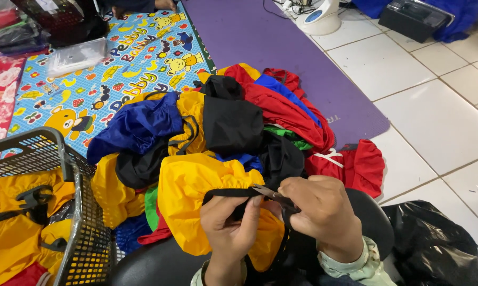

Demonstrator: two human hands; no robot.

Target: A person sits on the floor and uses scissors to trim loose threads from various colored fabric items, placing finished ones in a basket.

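Clear rectangular plastic package [76, 56] lying on the cartoon play mat [143, 47] at upper left, white rounded device with small blue oval screen [313, 16] on the tiled floor [440, 116] at top centre

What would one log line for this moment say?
left hand: holds black strap | right hand: small snips at strap | yellow fabric piece underneath

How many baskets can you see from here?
1: a dark mesh basket at the lower left, beside the fabric pile, with yellow fabric inside. Others may sit outside the picture.
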